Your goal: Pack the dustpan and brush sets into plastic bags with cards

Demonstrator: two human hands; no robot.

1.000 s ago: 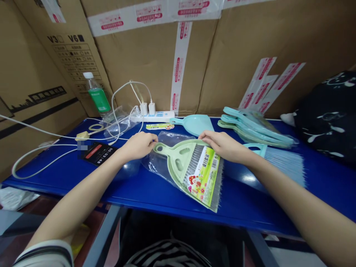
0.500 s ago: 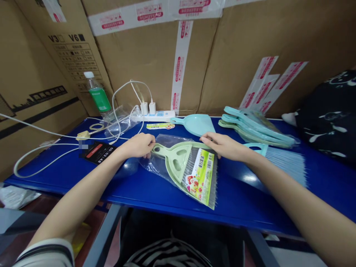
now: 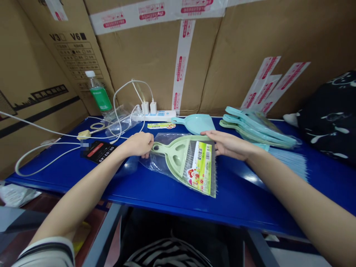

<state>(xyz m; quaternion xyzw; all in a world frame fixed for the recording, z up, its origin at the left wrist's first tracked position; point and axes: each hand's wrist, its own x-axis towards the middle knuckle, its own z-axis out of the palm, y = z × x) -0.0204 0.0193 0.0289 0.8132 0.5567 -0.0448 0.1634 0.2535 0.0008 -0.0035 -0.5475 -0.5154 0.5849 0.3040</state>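
Note:
A light green dustpan-and-brush set (image 3: pixel 177 155) in a clear plastic bag is between my hands, its wide bristle end to the right. A yellow-green printed card (image 3: pixel 202 165) lies over the grey bristles. My left hand (image 3: pixel 139 144) is closed around the handle end and the bag there. At the upper right corner of the wide end, my right hand (image 3: pixel 230 144) grips the set, thumb on top and the other fingers partly hidden behind it. Just beyond lies a loose light blue dustpan (image 3: pixel 198 123), and a light blue brush (image 3: pixel 289 161) rests partly behind my right forearm.
Bagged blue and green dustpan sets (image 3: pixel 258 128) are stacked at the back right. A power strip (image 3: pixel 164 115) with white cables, a bottle (image 3: pixel 100 97), a phone (image 3: pixel 98 151) and a loose card (image 3: pixel 161 125) occupy the left and back. Cardboard (image 3: pixel 155 63) walls the table's rear.
The wide end of the green set has tilted, its near corner shifting away from the table's front edge. My right hand has moved slightly around the right edge; my left keeps its hold.

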